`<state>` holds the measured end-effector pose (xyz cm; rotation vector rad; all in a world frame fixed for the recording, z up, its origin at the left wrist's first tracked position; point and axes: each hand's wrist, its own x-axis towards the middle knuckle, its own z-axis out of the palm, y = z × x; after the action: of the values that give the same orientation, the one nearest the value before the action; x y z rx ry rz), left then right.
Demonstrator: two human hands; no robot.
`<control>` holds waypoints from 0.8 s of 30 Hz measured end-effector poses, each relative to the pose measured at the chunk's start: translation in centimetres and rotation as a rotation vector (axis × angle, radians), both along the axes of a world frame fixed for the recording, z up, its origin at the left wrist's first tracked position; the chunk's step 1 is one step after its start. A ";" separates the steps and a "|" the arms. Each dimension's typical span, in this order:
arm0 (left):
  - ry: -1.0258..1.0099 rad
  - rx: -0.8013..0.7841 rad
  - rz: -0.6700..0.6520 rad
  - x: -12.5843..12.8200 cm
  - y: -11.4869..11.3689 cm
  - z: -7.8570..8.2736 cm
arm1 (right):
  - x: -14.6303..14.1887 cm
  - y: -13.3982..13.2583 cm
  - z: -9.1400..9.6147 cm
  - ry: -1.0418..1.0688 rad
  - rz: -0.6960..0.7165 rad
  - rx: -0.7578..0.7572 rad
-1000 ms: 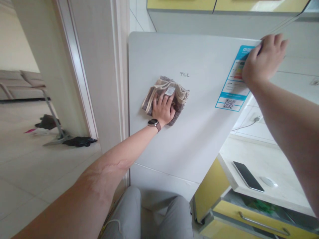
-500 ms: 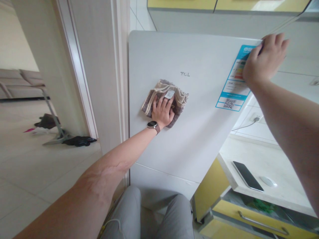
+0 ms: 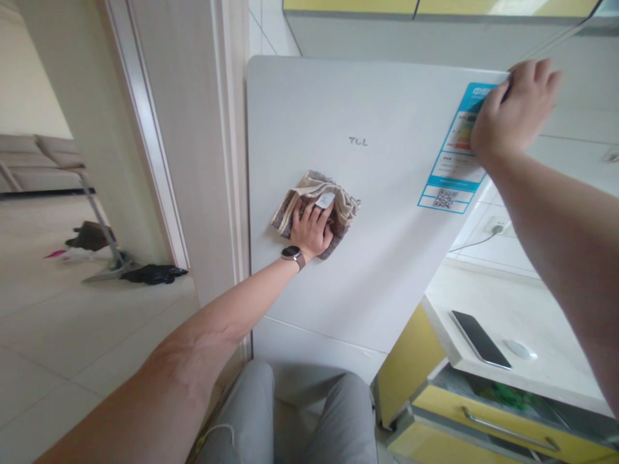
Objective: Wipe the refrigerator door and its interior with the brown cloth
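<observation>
Left hand [image 3: 312, 232] partly hides cloth [image 3: 345, 216]; right hand [image 3: 513, 115] partly hides sticker [image 3: 451, 170]

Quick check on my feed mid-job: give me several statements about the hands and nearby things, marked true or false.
1. The left hand presses a towel against the refrigerator door. True.
2. The wristwatch is on the right arm. False: it is on the left arm.
3. The right hand is at the door's upper right corner. True.
4. The smartphone stands upright. False: it lies flat on the countertop.
</observation>
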<state>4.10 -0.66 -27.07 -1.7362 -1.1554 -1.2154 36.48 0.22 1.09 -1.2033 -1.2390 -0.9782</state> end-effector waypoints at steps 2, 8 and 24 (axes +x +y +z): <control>0.006 -0.012 -0.002 -0.1 0.0 -0.6 | -0.1 -0.1 0.0 0.003 0.006 -0.001; 0.027 -0.054 -0.013 -0.5 0.0 -2.7 | -0.3 -0.5 0.0 0.030 0.059 -0.041; 0.167 -0.308 -0.089 -1.1 -0.6 -13.2 | -0.5 -0.7 0.2 0.035 0.094 -0.019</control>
<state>2.98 -1.26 -40.28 -2.0939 -1.2243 -0.9587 35.99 -0.44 1.31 -1.1619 -1.2684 -0.8743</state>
